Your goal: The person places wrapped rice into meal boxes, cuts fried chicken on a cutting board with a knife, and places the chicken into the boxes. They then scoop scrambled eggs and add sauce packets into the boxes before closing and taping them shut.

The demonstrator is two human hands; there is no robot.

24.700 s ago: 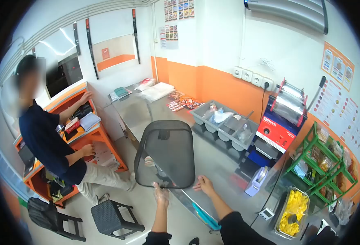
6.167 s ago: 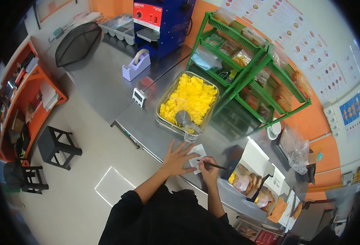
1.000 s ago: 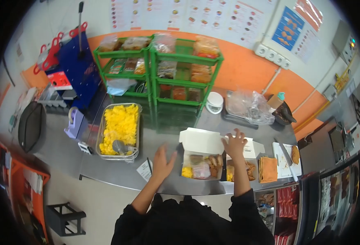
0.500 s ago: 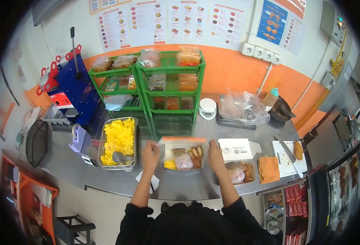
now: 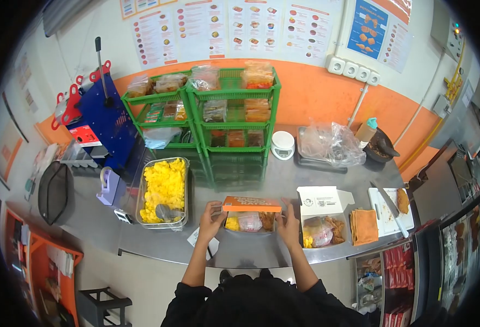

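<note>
A cardboard meal box (image 5: 252,205) stands between my hands, its orange printed lid tilted down over the rear part. Yellow rice, a wrapped white-and-pink packet and brown fried pieces show below the lid's front edge. My left hand (image 5: 211,217) grips the lid and box at the left side, fingers bent. At the right side my right hand (image 5: 288,222) holds the box in the same way. Just right of it is a second meal box (image 5: 325,199), lid up, with rice, a wrapped packet and fried chicken inside. A white paper slip (image 5: 203,240) lies by my left wrist.
Left stands a clear tub of yellow rice (image 5: 163,188) with a scoop, beside a purple tape dispenser (image 5: 109,185). Behind are green racks (image 5: 234,94) and a white scale (image 5: 282,145). To the right lie an orange cloth (image 5: 364,226) and a knife (image 5: 390,210) on a cutting board.
The near box's lid has swung forward and down, covering the back of the food and showing its orange printed face. Both hands have followed it toward me and closed in slightly.
</note>
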